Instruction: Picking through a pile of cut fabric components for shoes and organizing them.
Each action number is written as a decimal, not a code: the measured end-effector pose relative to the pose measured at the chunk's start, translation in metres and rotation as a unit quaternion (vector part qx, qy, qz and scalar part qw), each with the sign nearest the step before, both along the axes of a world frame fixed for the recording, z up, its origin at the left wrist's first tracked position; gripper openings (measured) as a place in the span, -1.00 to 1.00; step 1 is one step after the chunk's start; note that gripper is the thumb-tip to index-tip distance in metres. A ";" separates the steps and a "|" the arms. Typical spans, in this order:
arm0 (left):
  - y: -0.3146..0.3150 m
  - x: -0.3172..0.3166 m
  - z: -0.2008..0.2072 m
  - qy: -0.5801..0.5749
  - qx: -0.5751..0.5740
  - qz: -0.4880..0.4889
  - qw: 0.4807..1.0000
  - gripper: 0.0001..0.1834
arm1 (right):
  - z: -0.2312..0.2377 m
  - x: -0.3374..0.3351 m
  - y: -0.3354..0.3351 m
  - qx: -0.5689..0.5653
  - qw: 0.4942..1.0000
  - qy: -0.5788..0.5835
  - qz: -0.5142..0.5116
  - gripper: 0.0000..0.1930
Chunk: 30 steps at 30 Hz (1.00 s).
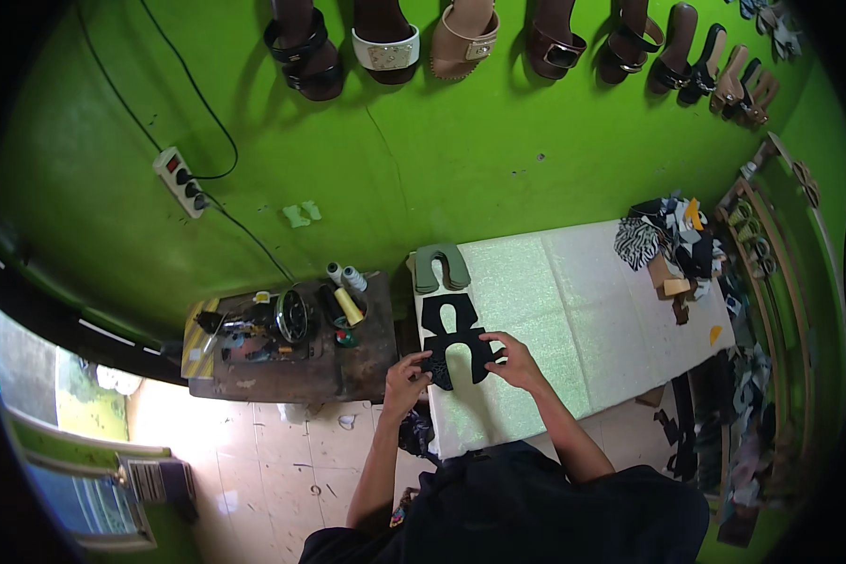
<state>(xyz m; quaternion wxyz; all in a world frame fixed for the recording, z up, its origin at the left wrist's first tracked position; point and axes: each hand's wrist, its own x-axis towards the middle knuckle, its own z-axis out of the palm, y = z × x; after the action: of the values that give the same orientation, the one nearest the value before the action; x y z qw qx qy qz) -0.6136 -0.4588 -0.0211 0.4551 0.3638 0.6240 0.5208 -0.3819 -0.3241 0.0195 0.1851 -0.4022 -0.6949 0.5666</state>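
A black U-shaped shoe-upper piece (480, 360) lies at the left end of the white-covered table, its opening toward me. My left hand (407, 383) pinches its left leg with bent fingers, and my right hand (514, 362) grips the outer edge of its right leg between thumb and fingers. Just beyond it, touching or slightly overlapped, is another black cut piece (434, 314) with an arched cutout. Farther back sits a stack of grey-green U-shaped pieces (428, 273).
The white table (573, 320) carries a heap of fabric scraps (679, 240) at its far right. On the left, a dark worktable (371, 348) holds a sewing machine (263, 324) and thread cones (350, 305). Sandals (385, 52) hang along the green wall, below them a power strip (180, 181).
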 end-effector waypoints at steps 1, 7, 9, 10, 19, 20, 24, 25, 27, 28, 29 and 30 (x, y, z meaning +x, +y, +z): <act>0.002 -0.003 -0.003 0.006 -0.001 0.003 1.000 -0.49 | -0.004 -0.003 -0.002 0.004 1.000 -0.002 -0.007 -0.35; 0.025 -0.026 -0.017 -0.021 -0.028 -0.009 0.999 -0.49 | -0.028 -0.021 0.003 0.038 0.998 -0.012 -0.040 -0.36; 0.034 -0.033 -0.021 -0.013 -0.033 -0.017 0.999 -0.49 | -0.036 -0.029 0.011 0.056 0.998 -0.006 -0.043 -0.37; 0.040 -0.036 -0.024 -0.001 -0.033 -0.020 0.999 -0.48 | -0.040 -0.032 0.016 0.051 0.998 -0.009 -0.046 -0.37; 0.103 -0.052 -0.058 0.095 -0.037 0.000 0.995 -0.45 | -0.089 -0.062 0.073 0.076 0.995 -0.030 -0.053 -0.37; 0.108 -0.054 -0.066 0.095 -0.042 0.001 0.995 -0.45 | -0.093 -0.067 0.079 0.074 0.995 -0.045 -0.050 -0.38; 0.130 -0.055 -0.086 0.131 -0.065 0.021 0.989 -0.46 | -0.117 -0.075 0.102 0.068 0.995 -0.047 -0.055 -0.39; 0.135 -0.054 -0.090 0.142 -0.078 0.021 0.987 -0.45 | -0.126 -0.076 0.106 0.066 0.995 -0.048 -0.055 -0.39; 0.145 -0.053 -0.097 0.156 -0.083 0.020 0.984 -0.46 | -0.143 -0.077 0.113 0.115 0.991 -0.042 -0.053 -0.38; 0.146 -0.055 -0.103 0.173 -0.088 0.022 0.981 -0.46 | -0.147 -0.080 0.115 0.112 0.991 -0.042 -0.051 -0.38; 0.148 -0.055 -0.109 0.173 -0.091 0.024 0.980 -0.46 | -0.151 -0.083 0.117 0.114 0.990 -0.065 -0.044 -0.38; 0.150 -0.056 -0.115 0.185 -0.084 0.022 0.979 -0.46 | -0.154 -0.084 0.119 0.116 0.989 -0.088 -0.038 -0.39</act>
<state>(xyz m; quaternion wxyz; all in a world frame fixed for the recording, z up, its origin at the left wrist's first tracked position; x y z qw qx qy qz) -0.6693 -0.3087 -0.1360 0.3489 0.4010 0.7466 0.4000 -0.4663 -0.2054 -0.1347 0.1900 -0.4523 -0.7539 0.4370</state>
